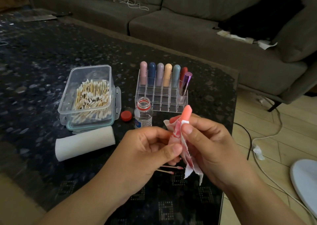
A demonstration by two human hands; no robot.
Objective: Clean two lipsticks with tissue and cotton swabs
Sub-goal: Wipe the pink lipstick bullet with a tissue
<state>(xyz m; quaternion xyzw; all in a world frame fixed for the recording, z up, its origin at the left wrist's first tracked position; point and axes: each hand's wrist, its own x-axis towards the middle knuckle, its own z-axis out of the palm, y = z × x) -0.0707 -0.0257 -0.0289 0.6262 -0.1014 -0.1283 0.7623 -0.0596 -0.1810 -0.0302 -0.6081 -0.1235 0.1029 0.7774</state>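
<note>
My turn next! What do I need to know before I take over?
Left hand and right hand both grip the stained tissue wrapped round a coral lipstick, whose tip sticks out on top.
Two used swabs lie on the table under the hands. Clean swabs are in the box; tissue roll lies in front of it. The bottle is open, its cap beside it. Other lipsticks stand in the rack.
Done: wiping is under way. Left: finish this one; I cannot tell whether the other is cleaned.

A grey sofa (188,36) stands behind the dark table (42,61) on a pale floor (274,139).
</note>
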